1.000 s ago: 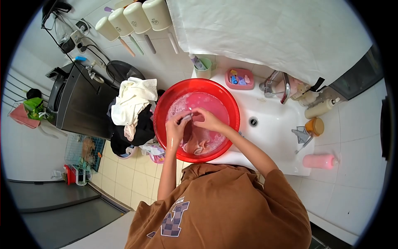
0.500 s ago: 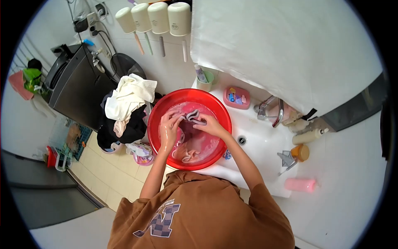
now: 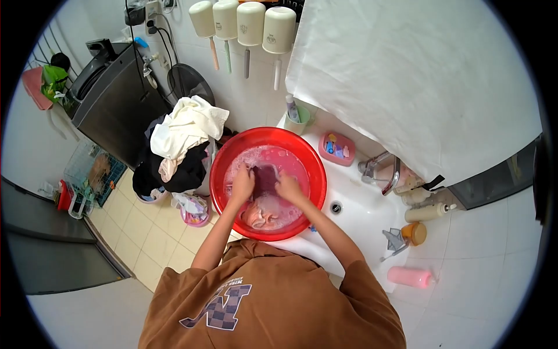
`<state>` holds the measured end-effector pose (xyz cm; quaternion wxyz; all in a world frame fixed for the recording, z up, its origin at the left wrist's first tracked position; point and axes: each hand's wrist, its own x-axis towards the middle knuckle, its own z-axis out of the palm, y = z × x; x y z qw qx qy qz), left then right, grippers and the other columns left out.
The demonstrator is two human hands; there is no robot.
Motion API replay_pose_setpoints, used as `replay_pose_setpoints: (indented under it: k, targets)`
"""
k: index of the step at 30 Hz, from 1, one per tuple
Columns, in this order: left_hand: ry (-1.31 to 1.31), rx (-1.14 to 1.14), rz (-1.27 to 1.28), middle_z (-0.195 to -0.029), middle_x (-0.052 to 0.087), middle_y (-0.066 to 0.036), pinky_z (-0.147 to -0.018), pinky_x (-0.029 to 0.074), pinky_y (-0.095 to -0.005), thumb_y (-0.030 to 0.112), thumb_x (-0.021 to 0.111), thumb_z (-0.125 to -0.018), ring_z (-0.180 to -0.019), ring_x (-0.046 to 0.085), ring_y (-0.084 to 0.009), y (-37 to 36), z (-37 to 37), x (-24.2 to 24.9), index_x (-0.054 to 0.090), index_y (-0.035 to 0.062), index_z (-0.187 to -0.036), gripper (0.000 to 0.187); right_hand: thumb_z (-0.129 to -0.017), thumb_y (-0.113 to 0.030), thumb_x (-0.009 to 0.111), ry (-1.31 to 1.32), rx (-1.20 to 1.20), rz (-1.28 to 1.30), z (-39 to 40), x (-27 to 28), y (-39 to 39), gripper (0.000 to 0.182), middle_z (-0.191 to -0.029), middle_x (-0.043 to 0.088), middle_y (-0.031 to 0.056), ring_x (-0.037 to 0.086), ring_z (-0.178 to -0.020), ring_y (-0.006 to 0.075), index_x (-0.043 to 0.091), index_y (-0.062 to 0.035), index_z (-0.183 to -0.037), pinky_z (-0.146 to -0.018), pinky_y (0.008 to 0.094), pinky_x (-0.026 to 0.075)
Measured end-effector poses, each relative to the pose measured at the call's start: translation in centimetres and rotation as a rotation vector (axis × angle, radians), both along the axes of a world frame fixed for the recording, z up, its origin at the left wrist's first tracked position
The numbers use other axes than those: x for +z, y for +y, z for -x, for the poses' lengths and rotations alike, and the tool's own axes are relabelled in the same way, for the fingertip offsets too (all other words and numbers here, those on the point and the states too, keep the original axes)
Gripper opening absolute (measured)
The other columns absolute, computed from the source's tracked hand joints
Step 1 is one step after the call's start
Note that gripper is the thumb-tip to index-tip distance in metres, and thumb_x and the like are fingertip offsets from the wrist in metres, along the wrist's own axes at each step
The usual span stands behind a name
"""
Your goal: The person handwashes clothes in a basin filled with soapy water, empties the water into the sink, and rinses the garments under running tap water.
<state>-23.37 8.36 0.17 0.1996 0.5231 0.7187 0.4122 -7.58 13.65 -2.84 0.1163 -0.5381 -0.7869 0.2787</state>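
A red plastic basin (image 3: 320, 174) holds soapy, pinkish water. Inside it my left hand (image 3: 242, 182) is closed on the left edge of a dark purple cloth garment (image 3: 265, 180). On the opposite edge of the same garment, my right hand (image 3: 287, 187) is closed too. The cloth is stretched between the two fists, partly in the water; its exact kind cannot be made out. Nearer my body, a peach-coloured cloth (image 3: 260, 217) lies half sunk in the suds.
The basin rests on the left part of a white sink (image 3: 366, 203) with a faucet (image 3: 381, 168). A pink soap box (image 3: 337, 149) and a green cup (image 3: 297, 119) stand behind. Left are piled clothes (image 3: 186, 136), a pink basket (image 3: 195, 216) and a dark washing machine (image 3: 119, 99).
Both hands have lowered toward the water and closed into fists. The dark garment, earlier bunched with a pale edge between the fingers, now spreads out between them. The head view has shifted slightly.
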Motion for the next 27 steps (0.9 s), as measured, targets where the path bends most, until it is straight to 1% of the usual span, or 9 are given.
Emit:
replay_pose_setpoints:
  k: [2, 4, 7, 12, 15, 17, 20, 21, 27]
  targets:
    - [0.039, -0.095, 0.049, -0.092, 0.051, -0.025, -0.07, 0.041, -0.0425, 0.01, 0.043, -0.079, -0.079, 0.05, -0.0419, -0.1, -0.3, -2.6, 0.043, -0.0003, -0.099, 0.023, -0.072, -0.014, 0.049, -0.146, 0.245, -0.138, 1.2, 0.8, -2.5, 0.029, -0.097, 0.049, 0.0216, 0.048, -0.091, 0.0397, 0.043, -0.0049, -0.099, -0.076, 0.0525, 0.036]
    - [0.436, -0.176, 0.131, -0.097, 0.047, -0.023, -0.07, 0.042, -0.0435, 0.006, 0.054, -0.07, -0.08, 0.05, -0.0418, -0.4, -0.9, -3.8, 0.041, 0.0037, -0.105, 0.037, -0.075, -0.011, 0.046, -0.254, 0.351, -0.43, 0.7, 0.0, -2.5, 0.026, -0.095, 0.05, 0.0207, 0.049, -0.089, 0.0391, 0.042, -0.0059, -0.1, -0.074, 0.0519, 0.038]
    - [0.184, -0.238, 0.283, -0.106, 0.041, -0.025, -0.074, 0.042, -0.0437, 0.005, 0.053, -0.069, -0.087, 0.047, -0.0445, -0.4, -0.1, -4.7, 0.042, 0.0054, -0.105, 0.038, -0.075, -0.01, 0.045, -0.263, 0.093, 0.001, 0.8, 2.3, -0.9, 0.027, -0.096, 0.05, 0.0218, 0.051, -0.088, 0.0394, 0.04, -0.0069, -0.101, -0.074, 0.0508, 0.04]
    - [-0.005, -0.28, 0.435, -0.111, 0.041, -0.026, -0.079, 0.041, -0.0402, 0.006, 0.055, -0.068, -0.098, 0.045, -0.0403, -0.2, 0.9, -6.3, 0.043, 0.0069, -0.105, 0.039, -0.075, -0.01, 0.044, -0.315, 0.258, -0.024, 1.0, 0.7, -1.8, 0.028, -0.089, 0.053, 0.0236, 0.055, -0.083, 0.0359, 0.04, -0.0051, -0.102, -0.068, 0.0444, 0.045]
    - [-0.344, -0.278, 0.401, -0.111, 0.044, -0.023, -0.084, 0.037, -0.0387, 0.02, 0.056, -0.072, -0.101, 0.046, -0.0328, -1.1, 0.4, -2.8, 0.043, 0.0062, -0.107, 0.04, -0.073, -0.01, 0.046, -0.142, 0.051, -0.198, 0.5, 1.1, -1.4, 0.023, -0.083, 0.056, 0.0228, 0.056, -0.079, 0.0362, 0.046, -0.0016, -0.095, -0.066, 0.0453, 0.045]
    - [-1.079, 0.051, 0.757, -0.119, 0.039, -0.016, -0.086, 0.035, -0.0354, 0.04, 0.039, -0.082, -0.109, 0.04, -0.0246, -0.6, 0.1, -1.7, 0.034, 0.007, -0.12, 0.05, -0.073, -0.012, 0.046, -0.168, 0.005, 0.006, 1.1, 2.1, -1.2, 0.018, -0.077, 0.057, 0.0239, 0.057, -0.071, 0.0375, 0.051, 0.001, -0.085, -0.064, 0.046, 0.045]
    - [-1.379, -0.182, 0.716, -0.119, 0.039, -0.012, -0.088, 0.033, -0.0387, 0.05, 0.025, -0.083, -0.11, 0.038, -0.0228, -0.5, 1.0, -3.0, 0.033, 0.0077, -0.12, 0.057, -0.072, -0.014, 0.048, 0.13, 0.037, 0.049, 3.1, 4.5, -3.4, 0.021, -0.071, 0.055, 0.0257, 0.054, -0.07, 0.0406, 0.051, 0.0021, -0.086, -0.064, 0.0479, 0.042]
    - [-1.568, -0.137, 0.55, -0.1, 0.053, -0.011, -0.08, 0.04, -0.0411, 0.043, 0.035, -0.083, -0.091, 0.051, -0.0231, -0.4, 0.6, -3.4, 0.048, 0.0107, -0.104, 0.041, -0.073, -0.014, 0.049, 0.171, 0.064, 0.032, 3.8, 5.7, -4.3, 0.021, -0.071, 0.055, 0.0256, 0.054, -0.069, 0.0402, 0.051, 0.0027, -0.085, -0.062, 0.047, 0.042]
    - [-1.806, -0.17, 0.23, -0.093, 0.055, -0.01, -0.074, 0.043, -0.0383, 0.041, 0.037, -0.083, -0.085, 0.053, -0.022, -0.2, 0.0, -6.9, 0.049, 0.0086, -0.101, 0.039, -0.076, -0.026, 0.054, 0.285, 0.184, -0.148, 6.1, 9.0, -8.8, 0.031, -0.059, 0.054, 0.0245, 0.054, -0.056, 0.0395, 0.048, 0.003, -0.082, -0.052, 0.0459, 0.044]
